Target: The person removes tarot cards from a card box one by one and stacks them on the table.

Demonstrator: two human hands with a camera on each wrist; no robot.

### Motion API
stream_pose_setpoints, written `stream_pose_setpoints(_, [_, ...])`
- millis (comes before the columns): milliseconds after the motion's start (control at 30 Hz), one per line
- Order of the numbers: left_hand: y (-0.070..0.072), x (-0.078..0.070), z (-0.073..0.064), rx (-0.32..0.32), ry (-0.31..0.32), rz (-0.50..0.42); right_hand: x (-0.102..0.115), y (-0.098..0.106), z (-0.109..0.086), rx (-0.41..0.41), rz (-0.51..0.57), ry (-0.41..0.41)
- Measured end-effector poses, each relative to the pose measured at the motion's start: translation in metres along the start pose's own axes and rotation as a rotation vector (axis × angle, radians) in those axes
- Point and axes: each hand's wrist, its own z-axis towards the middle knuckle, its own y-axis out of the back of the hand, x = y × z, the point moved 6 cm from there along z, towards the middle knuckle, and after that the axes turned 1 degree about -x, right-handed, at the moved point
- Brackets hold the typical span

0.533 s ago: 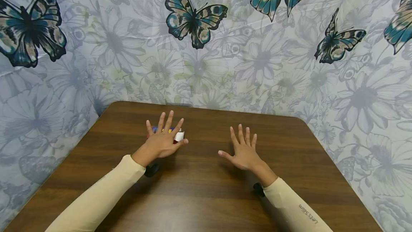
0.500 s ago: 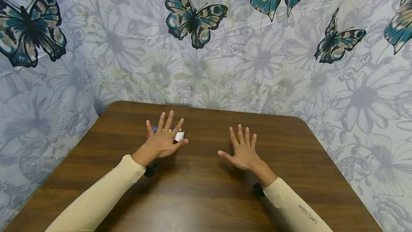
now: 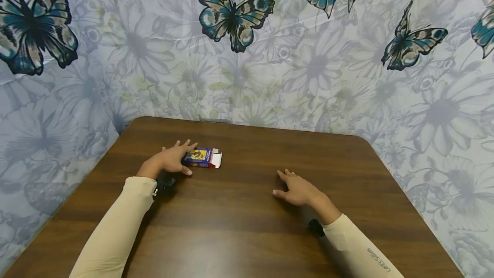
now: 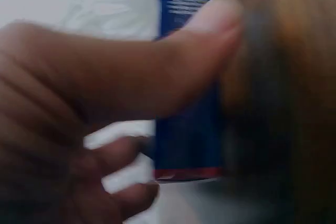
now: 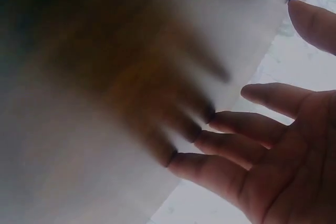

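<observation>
A small blue-and-yellow carton lies on the wooden table, its white end flap standing out on the right. My left hand is at the carton's left end, thumb along the near side and fingers spread over the far side. In the left wrist view the thumb crosses in front of the carton's blue side, and other fingers show beyond it. My right hand is palm down with nothing in it. Its fingertips meet their reflections on the table surface in the right wrist view.
A pale floral cloth with butterflies hangs behind the table's far edge. Dark wrist devices are worn under both wrists, the left one close over the tabletop.
My left hand has moved left and lower from above the carton to its left end, uncovering its top. The right hand has lowered its fingers. The head view has tilted slightly down.
</observation>
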Motion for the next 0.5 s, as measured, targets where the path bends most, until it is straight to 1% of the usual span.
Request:
stream_pose_setpoints(100, [-0.002, 0.007, 0.014, -0.061, -0.072, -0.046, -0.004, 0.002, -0.004, -0.007, 0.005, 0.001])
stream_pose_setpoints(200, [-0.002, 0.009, 0.022, -0.135, -0.094, -0.069, -0.005, 0.003, -0.004, -0.008, 0.014, 0.004])
stream_pose_setpoints(267, [0.001, 0.007, 0.024, -0.168, -0.097, -0.081, -0.005, 0.003, -0.002, 0.009, 0.023, -0.005])
stream_pose_setpoints(333, [0.007, 0.001, 0.025, -0.187, -0.090, -0.098, -0.004, 0.003, 0.000, 0.055, 0.041, -0.011])
stream_pose_setpoints(433, [0.018, -0.014, 0.025, -0.210, -0.095, -0.117, 0.003, 0.007, 0.006, 0.128, 0.081, -0.015])
stream_pose_setpoints(500, [0.024, -0.027, 0.026, -0.216, -0.117, -0.129, 0.011, 0.016, 0.013, 0.104, 0.150, 0.009])
